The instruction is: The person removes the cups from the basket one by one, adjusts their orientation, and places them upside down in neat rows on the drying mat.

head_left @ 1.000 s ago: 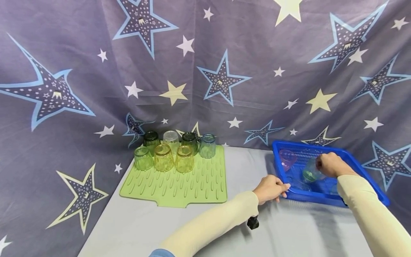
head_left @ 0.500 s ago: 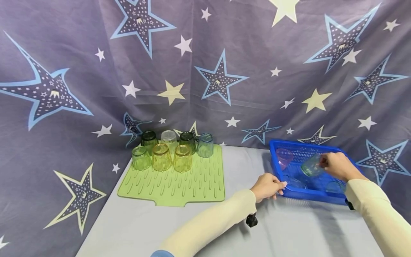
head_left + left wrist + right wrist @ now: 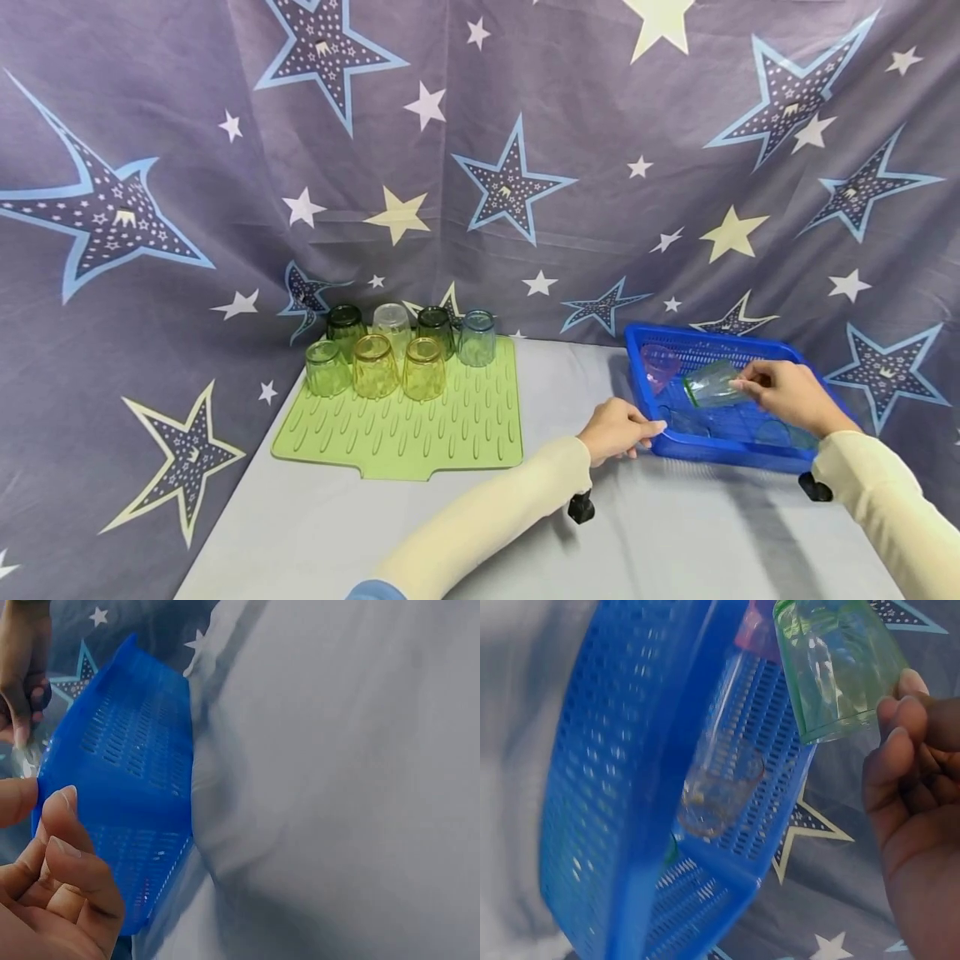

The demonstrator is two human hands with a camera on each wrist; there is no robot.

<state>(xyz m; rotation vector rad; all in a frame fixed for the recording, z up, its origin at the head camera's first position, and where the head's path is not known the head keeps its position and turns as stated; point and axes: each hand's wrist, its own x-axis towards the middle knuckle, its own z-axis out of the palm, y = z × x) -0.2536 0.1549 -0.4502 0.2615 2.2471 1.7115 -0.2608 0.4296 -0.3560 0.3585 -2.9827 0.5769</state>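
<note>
My right hand point(image 3: 793, 398) pinches a pale green drinking glass point(image 3: 708, 385) by its rim, with the glass tilted on its side over the blue basket point(image 3: 731, 448). In the right wrist view, thumb and fingertips meet at the edge of that glass point(image 3: 840, 671). The basket's near left corner is pinched by my left hand point(image 3: 617, 430), as the left wrist view also shows at the basket's wall point(image 3: 127, 742). Inside the basket lie a pink glass point(image 3: 660, 367), a clear glass point(image 3: 682, 421) and a faint greenish glass point(image 3: 782, 433).
Left of the basket, a light green drying mat point(image 3: 450, 433) bears several upside-down glasses in two rows, among them a yellow glass point(image 3: 424, 371) and a blue glass point(image 3: 477, 340). A star-patterned curtain point(image 3: 510, 275) hangs behind the white table point(image 3: 495, 533).
The right hand has lifted and turned the green glass from upright inside the basket to tilted, shifting it slightly left. The left hand stays on the basket corner.
</note>
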